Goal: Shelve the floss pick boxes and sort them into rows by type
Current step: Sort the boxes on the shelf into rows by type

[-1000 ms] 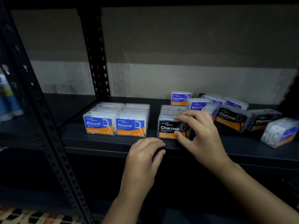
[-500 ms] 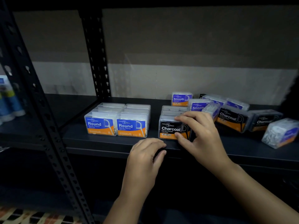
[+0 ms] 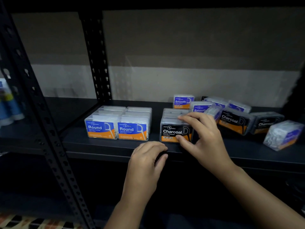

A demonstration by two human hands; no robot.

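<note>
Right hand has its grip on the front Charcoal box, thumb low on the label and fingers over the top, at the head of the Charcoal row on the shelf. I'd nudge it square with the Round boxes beside it. Left hand sits loosely curled on the shelf edge, holding nothing. More loose Charcoal boxes wait to the right.

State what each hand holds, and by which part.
The right hand pinches the front Charcoal box at its right end, thumb on the label, fingers over the top. The left hand holds nothing.
</note>
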